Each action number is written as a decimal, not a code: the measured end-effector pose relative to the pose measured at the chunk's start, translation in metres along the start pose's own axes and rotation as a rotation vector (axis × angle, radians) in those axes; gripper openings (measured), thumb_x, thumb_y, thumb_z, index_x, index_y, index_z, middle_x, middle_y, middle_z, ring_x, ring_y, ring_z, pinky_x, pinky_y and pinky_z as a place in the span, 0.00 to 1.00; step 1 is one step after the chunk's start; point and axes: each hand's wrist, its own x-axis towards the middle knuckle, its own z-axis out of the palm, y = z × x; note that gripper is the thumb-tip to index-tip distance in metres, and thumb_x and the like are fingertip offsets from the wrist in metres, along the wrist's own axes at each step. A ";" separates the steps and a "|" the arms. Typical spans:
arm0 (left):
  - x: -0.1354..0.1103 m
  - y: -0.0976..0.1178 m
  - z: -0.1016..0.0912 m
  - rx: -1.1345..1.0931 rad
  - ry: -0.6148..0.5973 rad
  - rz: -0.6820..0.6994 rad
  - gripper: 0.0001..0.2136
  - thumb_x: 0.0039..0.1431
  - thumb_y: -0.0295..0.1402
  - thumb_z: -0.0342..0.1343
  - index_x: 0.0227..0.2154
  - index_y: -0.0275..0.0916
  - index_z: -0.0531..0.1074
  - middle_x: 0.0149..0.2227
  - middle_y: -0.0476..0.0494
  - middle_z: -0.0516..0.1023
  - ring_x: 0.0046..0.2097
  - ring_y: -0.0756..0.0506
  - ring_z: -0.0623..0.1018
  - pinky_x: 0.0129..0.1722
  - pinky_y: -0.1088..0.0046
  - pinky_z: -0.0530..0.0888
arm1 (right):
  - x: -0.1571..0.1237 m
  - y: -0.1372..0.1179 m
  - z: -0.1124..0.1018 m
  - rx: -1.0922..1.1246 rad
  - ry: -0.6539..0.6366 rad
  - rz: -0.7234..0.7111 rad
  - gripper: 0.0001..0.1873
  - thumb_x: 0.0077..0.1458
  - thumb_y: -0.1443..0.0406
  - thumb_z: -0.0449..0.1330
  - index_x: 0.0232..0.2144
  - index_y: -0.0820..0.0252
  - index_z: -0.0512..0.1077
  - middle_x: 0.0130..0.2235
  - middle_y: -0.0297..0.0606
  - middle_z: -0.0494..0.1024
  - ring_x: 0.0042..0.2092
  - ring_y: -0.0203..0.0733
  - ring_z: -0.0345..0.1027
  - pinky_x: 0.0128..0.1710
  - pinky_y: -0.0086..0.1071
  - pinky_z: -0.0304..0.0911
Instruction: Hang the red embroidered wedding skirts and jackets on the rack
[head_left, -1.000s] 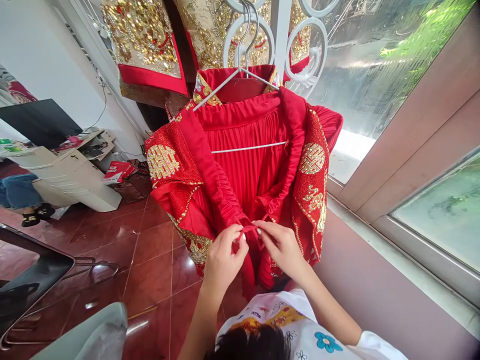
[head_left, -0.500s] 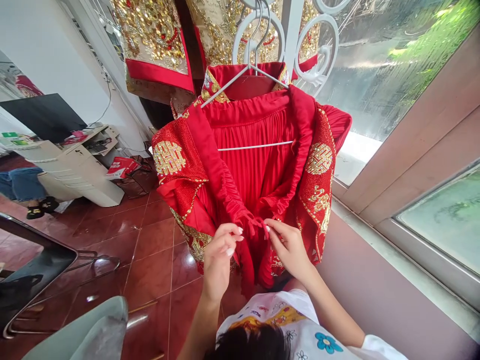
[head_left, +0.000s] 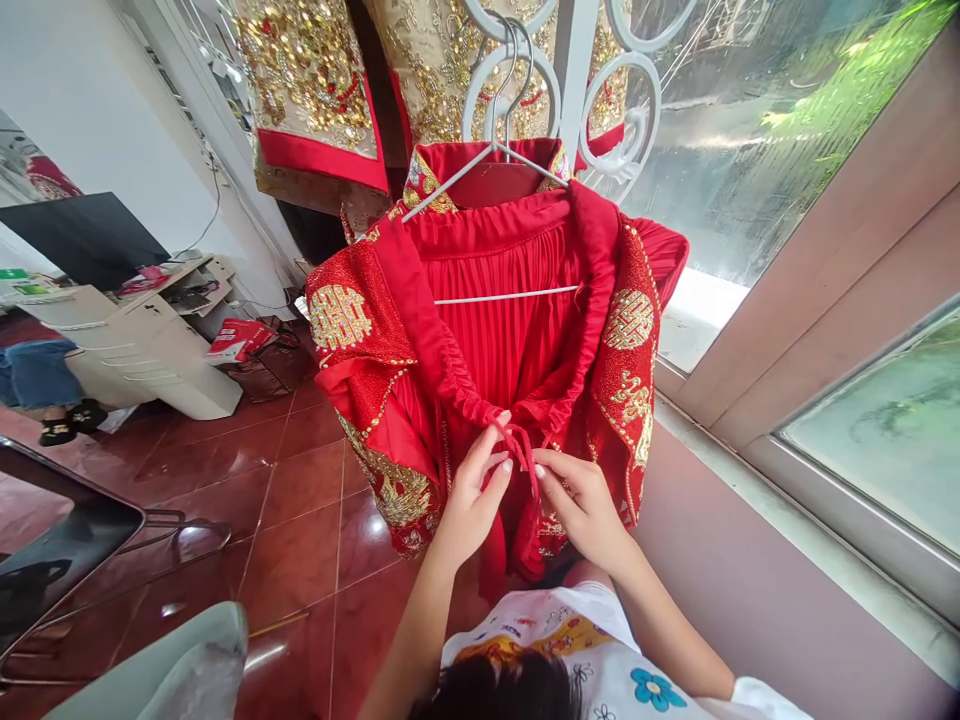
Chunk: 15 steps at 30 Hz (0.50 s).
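A red pleated skirt (head_left: 495, 345) with a gathered waistband hangs open on a white hanger (head_left: 448, 182), in front of a red jacket (head_left: 341, 318) with gold embroidery and beaded edges. Thin red ties (head_left: 529, 462) come together at the front of the waistband. My left hand (head_left: 474, 500) has its fingers closed round the ties at their left side, the index finger up at the loop. From the right, my right hand (head_left: 583, 505) pinches the ties between thumb and fingers. The exact form of the loop between the fingertips is partly hidden.
Gold sequinned garments (head_left: 315, 75) hang behind on a white scrolled metal frame (head_left: 574, 80). A window (head_left: 712, 200) and its sill are on the right. Leftwards stand a desk (head_left: 142, 345) with a monitor (head_left: 82, 235), a person's legs (head_left: 41, 375) and chairs.
My left hand has moved up and right from beside the ties and closed on them. My right hand stays at the ties, which now form a raised loop between both hands.
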 end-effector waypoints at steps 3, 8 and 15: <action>0.006 -0.003 0.001 0.005 0.009 0.034 0.09 0.60 0.34 0.53 0.42 0.43 0.74 0.57 0.42 0.67 0.59 0.43 0.67 0.58 0.66 0.65 | -0.002 0.000 -0.003 0.025 -0.009 0.013 0.14 0.62 0.66 0.50 0.40 0.62 0.74 0.28 0.36 0.75 0.27 0.32 0.66 0.30 0.25 0.63; 0.000 -0.005 -0.006 -0.078 0.106 0.022 0.08 0.56 0.36 0.57 0.26 0.38 0.73 0.44 0.41 0.74 0.50 0.43 0.73 0.52 0.66 0.68 | -0.001 0.003 -0.007 -0.001 -0.020 0.068 0.15 0.62 0.64 0.49 0.40 0.61 0.74 0.28 0.36 0.75 0.29 0.34 0.68 0.32 0.27 0.63; -0.013 0.025 -0.021 -0.391 0.150 0.118 0.16 0.49 0.38 0.59 0.14 0.36 0.62 0.17 0.50 0.62 0.23 0.51 0.67 0.28 0.74 0.70 | 0.010 -0.002 -0.005 -0.079 -0.135 -0.076 0.14 0.61 0.69 0.47 0.40 0.61 0.73 0.35 0.40 0.78 0.34 0.36 0.71 0.34 0.28 0.65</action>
